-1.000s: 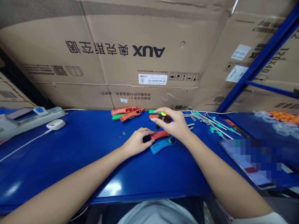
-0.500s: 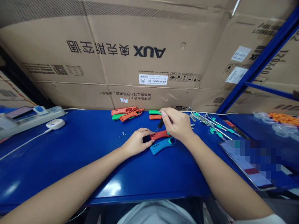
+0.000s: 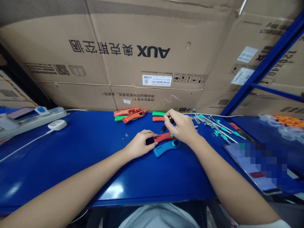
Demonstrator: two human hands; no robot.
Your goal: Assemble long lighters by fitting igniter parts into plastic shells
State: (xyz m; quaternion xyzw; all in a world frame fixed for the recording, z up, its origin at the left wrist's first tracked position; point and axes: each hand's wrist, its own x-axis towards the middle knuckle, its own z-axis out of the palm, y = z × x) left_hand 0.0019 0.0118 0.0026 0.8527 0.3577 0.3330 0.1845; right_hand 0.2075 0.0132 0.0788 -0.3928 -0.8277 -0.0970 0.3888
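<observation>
My right hand (image 3: 181,126) is closed around the black handle of a screwdriver (image 3: 164,128), whose thin shaft slants down to a red lighter casing (image 3: 163,137). Thumb and fingers of my left hand (image 3: 140,144) grip the casing's left end and steady it on the table. Just in front lies a blue lighter casing (image 3: 165,148) with a teal trigger piece. Behind my right hand are a green casing (image 3: 158,114) and an orange casing (image 3: 158,119), partly covered by the hand. The screwdriver's tip is too small to make out clearly.
More red, orange and green casings (image 3: 129,115) lie at the back. Metal rods with teal parts (image 3: 219,126) are heaped to the right, near a phone (image 3: 251,171). Tiny pale pieces (image 3: 126,135) lie left. A power strip (image 3: 35,118) and white device (image 3: 57,125) sit far left.
The screwdriver's handle has tilted and its end now shows above my right hand's grip. My left hand stays on the red casing. The whole view has shifted slightly.
</observation>
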